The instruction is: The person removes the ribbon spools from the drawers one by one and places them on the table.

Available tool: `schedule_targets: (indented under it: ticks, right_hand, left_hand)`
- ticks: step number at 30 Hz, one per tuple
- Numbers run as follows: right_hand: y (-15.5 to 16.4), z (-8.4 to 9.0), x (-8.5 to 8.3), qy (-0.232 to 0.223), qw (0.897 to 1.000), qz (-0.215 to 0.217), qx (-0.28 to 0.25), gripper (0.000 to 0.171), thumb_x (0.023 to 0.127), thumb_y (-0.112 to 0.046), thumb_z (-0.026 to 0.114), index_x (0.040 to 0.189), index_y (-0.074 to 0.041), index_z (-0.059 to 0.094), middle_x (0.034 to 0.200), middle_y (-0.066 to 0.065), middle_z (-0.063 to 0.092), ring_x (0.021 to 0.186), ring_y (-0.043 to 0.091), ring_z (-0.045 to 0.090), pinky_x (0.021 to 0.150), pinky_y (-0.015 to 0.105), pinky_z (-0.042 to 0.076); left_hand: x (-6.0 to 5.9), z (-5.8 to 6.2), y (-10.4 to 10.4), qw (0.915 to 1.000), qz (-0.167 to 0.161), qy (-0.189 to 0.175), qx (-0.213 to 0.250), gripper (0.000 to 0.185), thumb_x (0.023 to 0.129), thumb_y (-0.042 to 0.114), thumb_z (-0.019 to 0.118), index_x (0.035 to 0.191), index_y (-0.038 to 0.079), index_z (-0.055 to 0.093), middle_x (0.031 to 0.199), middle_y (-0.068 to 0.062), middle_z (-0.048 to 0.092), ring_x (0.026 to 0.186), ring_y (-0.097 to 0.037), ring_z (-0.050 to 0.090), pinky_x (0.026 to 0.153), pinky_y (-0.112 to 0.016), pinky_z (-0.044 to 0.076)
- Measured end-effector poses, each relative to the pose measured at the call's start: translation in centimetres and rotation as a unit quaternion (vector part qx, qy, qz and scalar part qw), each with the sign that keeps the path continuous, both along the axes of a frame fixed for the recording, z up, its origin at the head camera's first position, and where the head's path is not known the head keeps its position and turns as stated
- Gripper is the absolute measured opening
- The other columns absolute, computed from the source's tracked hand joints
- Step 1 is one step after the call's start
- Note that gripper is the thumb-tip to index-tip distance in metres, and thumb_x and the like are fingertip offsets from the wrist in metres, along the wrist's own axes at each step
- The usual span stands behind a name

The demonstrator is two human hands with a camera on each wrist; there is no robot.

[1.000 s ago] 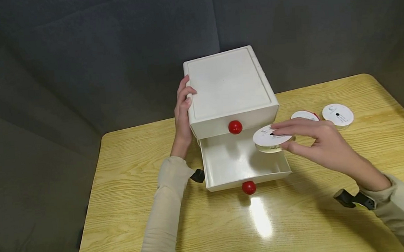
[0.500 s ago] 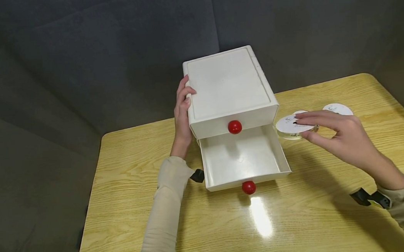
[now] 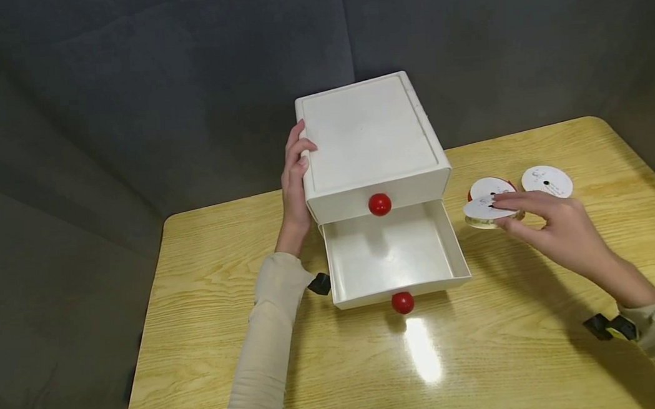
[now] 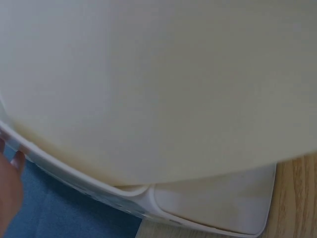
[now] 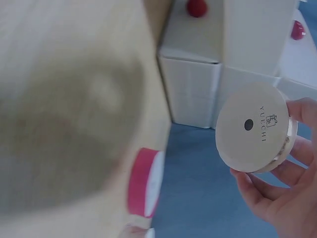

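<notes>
A white two-drawer unit (image 3: 368, 133) stands on the table, its lower drawer (image 3: 387, 260) pulled out and bare inside. My left hand (image 3: 295, 191) holds the unit's left side, fingertips bent over the top edge; the left wrist view shows fingers at the rim (image 4: 54, 163). To the right of the drawer, my right hand (image 3: 565, 227) pinches a ribbon spool (image 3: 478, 210) with white faces and pale gold ribbon. "YUECHI" is printed on the spool (image 5: 247, 144) in the right wrist view. Behind it lies a red ribbon spool (image 3: 485, 187), partly overlapped by the held one.
Another white-faced spool (image 3: 551, 184) lies farther right. Red ball knobs mark the upper drawer (image 3: 380, 204) and the lower drawer's front (image 3: 403, 302). A dark curtain (image 3: 214, 99) hangs behind the wooden table (image 3: 220, 298).
My right hand has carried the pale gold ribbon spool from over the open lower drawer rightward, in front of the red ribbon spool. My left hand has stayed on the drawer unit.
</notes>
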State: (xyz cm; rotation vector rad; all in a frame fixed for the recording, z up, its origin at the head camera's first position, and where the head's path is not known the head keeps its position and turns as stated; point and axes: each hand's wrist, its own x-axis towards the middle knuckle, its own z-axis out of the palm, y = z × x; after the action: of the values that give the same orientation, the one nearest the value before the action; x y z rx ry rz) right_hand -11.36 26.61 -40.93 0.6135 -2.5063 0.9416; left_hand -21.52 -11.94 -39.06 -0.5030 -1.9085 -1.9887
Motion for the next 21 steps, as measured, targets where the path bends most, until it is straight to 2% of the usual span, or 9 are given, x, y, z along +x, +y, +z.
schedule_targets:
  ticks: [3, 6, 10, 13, 17, 21]
  right_hand:
    - [0.5, -0.9, -0.1, -0.005, 1.000, 0.000, 0.021, 0.031, 0.077, -0.005, 0.083, 0.107, -0.011, 0.081, 0.106, 0.010, 0.078, 0.096, -0.017, 0.056, 0.076, 0.012, 0.041]
    - [1.0, -1.8, -0.1, -0.011, 0.999, -0.004, 0.036, 0.028, 0.079, -0.007, 0.083, 0.107, -0.010, 0.080, 0.103, 0.010, 0.078, 0.079, -0.010, 0.055, 0.061, 0.017, 0.039]
    - [1.7, -2.8, 0.2, -0.033, 0.999, -0.014, 0.041, 0.024, 0.081, -0.008, 0.083, 0.106, -0.008, 0.080, 0.103, 0.013, 0.078, 0.084, -0.010, 0.055, 0.064, 0.017, 0.039]
    - [2.1, -3.1, 0.4, -0.039, 0.998, -0.015, 0.047, 0.024, 0.082, -0.008, 0.082, 0.106, -0.008, 0.080, 0.103, 0.013, 0.078, 0.083, -0.010, 0.054, 0.065, 0.018, 0.039]
    - [2.5, -3.2, 0.5, -0.038, 0.998, -0.015, 0.055, 0.024, 0.083, -0.008, 0.082, 0.107, -0.008, 0.079, 0.101, 0.012, 0.078, 0.074, -0.001, 0.054, 0.061, 0.019, 0.038]
    - [2.9, -3.5, 0.5, -0.042, 0.997, -0.019, 0.064, 0.023, 0.083, -0.009, 0.082, 0.106, -0.007, 0.079, 0.102, 0.013, 0.078, 0.073, 0.006, 0.055, 0.064, 0.019, 0.038]
  left_hand:
    - [0.0, 0.0, 0.0, 1.0000, 0.000, 0.002, 0.003, 0.025, 0.093, 0.028, 0.035, 0.105, 0.031, 0.057, 0.165, -0.005, 0.032, 0.150, -0.015, 0.027, 0.120, -0.038, 0.020]
    - [0.0, -0.1, 0.0, 1.0000, -0.002, 0.001, 0.003, 0.026, 0.093, 0.028, 0.034, 0.106, 0.024, 0.057, 0.165, -0.006, 0.032, 0.150, -0.015, 0.027, 0.120, -0.038, 0.020]
    - [-0.1, -0.1, 0.1, 1.0000, -0.006, 0.001, 0.003, 0.031, 0.093, 0.029, 0.034, 0.108, 0.014, 0.056, 0.165, -0.007, 0.032, 0.150, -0.016, 0.027, 0.120, -0.038, 0.020]
    - [-0.1, -0.1, 0.1, 1.0000, -0.005, 0.003, 0.005, 0.028, 0.094, 0.029, 0.034, 0.106, 0.020, 0.057, 0.165, -0.007, 0.032, 0.150, -0.016, 0.027, 0.120, -0.037, 0.021]
    - [-0.2, -0.1, 0.0, 1.0000, -0.005, 0.003, 0.007, 0.026, 0.094, 0.028, 0.034, 0.105, 0.033, 0.057, 0.165, -0.005, 0.033, 0.149, -0.015, 0.028, 0.120, -0.037, 0.021]
    - [-0.1, -0.1, 0.0, 0.9999, -0.008, 0.001, 0.007, 0.027, 0.094, 0.028, 0.034, 0.104, 0.036, 0.057, 0.165, -0.004, 0.032, 0.150, -0.015, 0.027, 0.121, -0.038, 0.020]
